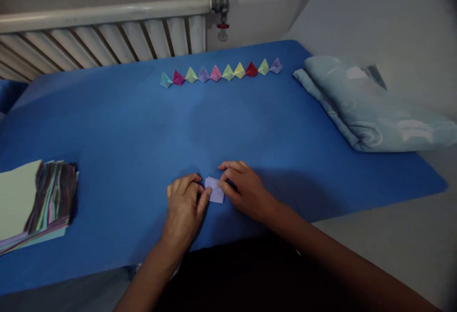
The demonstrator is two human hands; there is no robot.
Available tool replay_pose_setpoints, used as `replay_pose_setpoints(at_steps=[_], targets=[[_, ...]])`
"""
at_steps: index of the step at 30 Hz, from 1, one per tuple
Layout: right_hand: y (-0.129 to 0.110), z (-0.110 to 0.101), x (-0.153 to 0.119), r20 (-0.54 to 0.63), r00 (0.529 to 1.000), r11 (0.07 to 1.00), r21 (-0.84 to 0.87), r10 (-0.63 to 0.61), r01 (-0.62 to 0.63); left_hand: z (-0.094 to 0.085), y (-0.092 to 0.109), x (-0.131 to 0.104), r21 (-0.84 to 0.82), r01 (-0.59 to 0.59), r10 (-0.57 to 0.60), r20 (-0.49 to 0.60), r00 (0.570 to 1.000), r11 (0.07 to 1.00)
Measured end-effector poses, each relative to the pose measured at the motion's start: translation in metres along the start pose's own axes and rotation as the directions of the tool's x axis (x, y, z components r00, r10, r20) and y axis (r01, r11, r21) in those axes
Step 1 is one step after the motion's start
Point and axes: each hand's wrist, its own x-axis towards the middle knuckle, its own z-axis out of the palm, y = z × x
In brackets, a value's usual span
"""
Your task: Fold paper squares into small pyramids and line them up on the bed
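A blue, matte surface point(124, 136) is filling most of the frame under my work, while a ribbed, hard-looking radiator point(115, 41) is standing along the upper left. At the right, a soft, pale patterned fabric bundle point(357, 98) is lying folded in thick layers. A stack of coloured paper point(19, 198), its edges wavy, is sitting at the left. Ten small folded paper shapes point(215, 73), crisp and pointed, are forming a row at upper centre.

At lower centre, my left hand point(183, 205) is resting its thumb on the paper's left edge; I can't tell whether its fingers are gripping underneath. My right hand point(246, 190) is pinching the upper right edge between thumb and forefinger. Between them, the lilac paper point(216, 195) is lying nearly square, layered flat. I'm expecting it to feel light, stiffened by folds, easily creased, best held by its edges.
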Motion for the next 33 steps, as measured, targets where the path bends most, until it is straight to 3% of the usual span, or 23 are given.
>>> replay_pose_setpoints(at_steps=[11, 19, 22, 28, 33], targets=[[-0.002, 0.004, -0.001, -0.038, 0.999, 0.999, -0.04, 0.033, -0.035, -0.001, 0.0, 0.0, 0.027, 0.033, -0.033, -0.003, 0.999, 0.999], [-0.003, 0.003, 0.003, 0.007, 0.997, 0.996, -0.061, 0.073, -0.072, -0.002, -0.001, 0.001, 0.085, 0.026, -0.028, 0.022, 0.999, 0.996], [-0.004, 0.0, 0.006, 0.04, 0.995, 0.993, -0.079, 0.093, -0.09, -0.004, -0.005, 0.0, 0.105, -0.026, 0.024, 0.022, 0.999, 0.994], [-0.002, -0.007, 0.007, 0.06, 0.981, 0.973, -0.153, 0.185, -0.174, -0.009, -0.013, 0.006, 0.162, -0.248, 0.234, 0.101, 0.967, 0.955], [0.002, -0.008, 0.006, 0.065, 0.983, 0.978, -0.134, 0.171, -0.161, -0.013, -0.018, 0.011, 0.132, -0.302, 0.283, 0.143, 0.948, 0.944]])
